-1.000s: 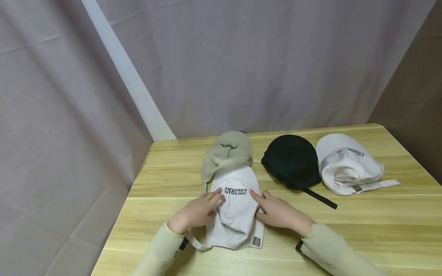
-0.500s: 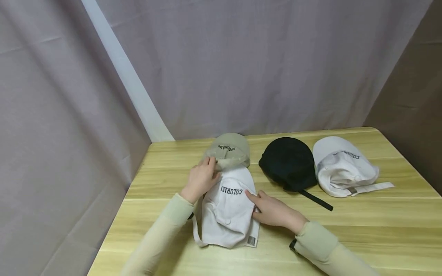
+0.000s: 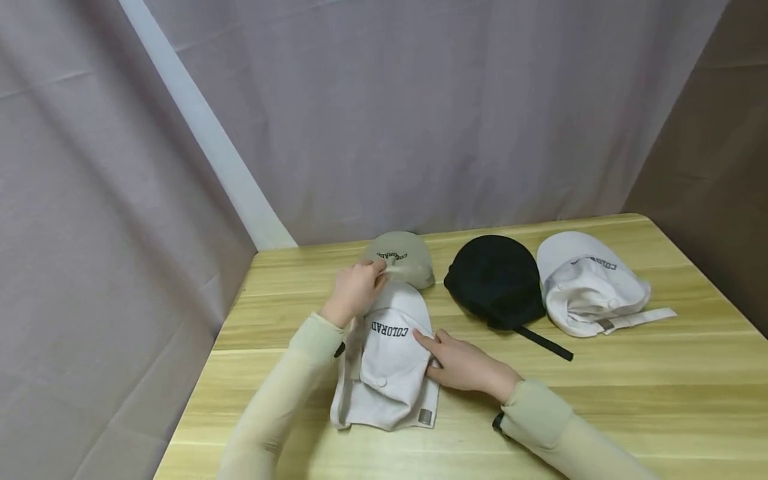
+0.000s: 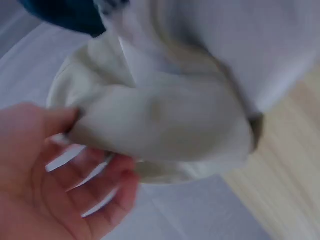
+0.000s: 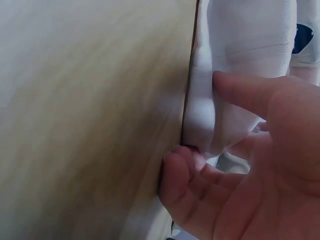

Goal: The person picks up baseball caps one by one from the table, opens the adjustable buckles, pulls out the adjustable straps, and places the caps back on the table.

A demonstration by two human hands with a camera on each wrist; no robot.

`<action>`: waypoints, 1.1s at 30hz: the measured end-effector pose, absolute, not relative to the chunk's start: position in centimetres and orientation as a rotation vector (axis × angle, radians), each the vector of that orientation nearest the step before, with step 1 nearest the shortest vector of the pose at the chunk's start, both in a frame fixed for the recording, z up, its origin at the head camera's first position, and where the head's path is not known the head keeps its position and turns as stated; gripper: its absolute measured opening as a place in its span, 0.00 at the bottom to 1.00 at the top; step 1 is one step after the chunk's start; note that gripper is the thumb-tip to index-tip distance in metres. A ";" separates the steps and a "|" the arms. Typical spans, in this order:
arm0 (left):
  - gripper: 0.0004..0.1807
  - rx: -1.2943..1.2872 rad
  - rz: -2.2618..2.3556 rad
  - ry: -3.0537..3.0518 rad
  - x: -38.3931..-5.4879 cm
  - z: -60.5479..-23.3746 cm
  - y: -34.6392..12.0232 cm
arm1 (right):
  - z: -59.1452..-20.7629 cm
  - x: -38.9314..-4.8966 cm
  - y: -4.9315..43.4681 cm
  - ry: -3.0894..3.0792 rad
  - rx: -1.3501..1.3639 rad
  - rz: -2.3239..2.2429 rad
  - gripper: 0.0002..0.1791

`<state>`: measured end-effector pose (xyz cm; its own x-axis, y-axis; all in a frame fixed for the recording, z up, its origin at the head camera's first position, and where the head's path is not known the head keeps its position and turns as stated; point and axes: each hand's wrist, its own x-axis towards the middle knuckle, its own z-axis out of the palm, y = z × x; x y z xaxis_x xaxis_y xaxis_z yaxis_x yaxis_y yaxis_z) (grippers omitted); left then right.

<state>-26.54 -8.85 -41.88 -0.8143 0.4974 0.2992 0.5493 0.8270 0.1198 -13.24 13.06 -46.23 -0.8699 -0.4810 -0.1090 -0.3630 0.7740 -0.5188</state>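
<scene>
My left hand (image 3: 355,289) pinches the near edge of a beige cap (image 3: 403,251) between thumb and fingers, lifting that edge. In the left wrist view the beige cloth (image 4: 165,120) folds up from the fingertips. In front of it on the table lies a white cap (image 3: 390,353) with dark lettering, its brim partly behind the left hand. My right hand (image 3: 471,365) holds the right side of this white cap. In the right wrist view the thumb presses on the white cloth (image 5: 250,45) and the fingers curl in at its lower edge, close to the tabletop.
To the right lie a black cap (image 3: 497,280) with its strap trailing out and a second white cap (image 3: 591,283) with dark lettering. All rest on a wooden table (image 3: 600,400). Grey curtains (image 3: 420,120) hang behind and to the left.
The left hand has left the near white cap, moved up to the beige cap and taken its near edge, which is now raised and folded. The right hand stays on the white cap.
</scene>
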 end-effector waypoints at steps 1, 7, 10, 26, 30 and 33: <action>0.10 -0.821 -0.271 -2.771 -26.2 -41.9 -8.9 | -46.2 -13.3 13.0 2.726 -0.668 -0.733 0.38; 0.12 -0.813 -0.307 -2.847 -23.5 -41.6 -10.8 | -45.2 -12.8 14.6 2.663 -0.726 -0.796 0.38; 0.13 -0.798 -0.400 -2.894 -21.8 -40.4 -12.3 | -43.8 -12.0 16.7 2.734 -0.755 -0.823 0.35; 0.19 -0.314 -0.351 -2.942 -13.5 -33.9 -25.2 | -42.2 -10.5 29.7 2.999 -0.299 -0.807 0.27; 0.18 -0.323 -0.345 -2.926 -13.4 -33.9 -25.3 | -42.7 -11.1 29.5 3.000 -0.301 -0.799 0.31; 0.16 -0.415 -0.344 -2.902 -14.1 -34.9 -23.6 | -42.8 -11.7 28.5 3.001 -0.291 -0.818 0.35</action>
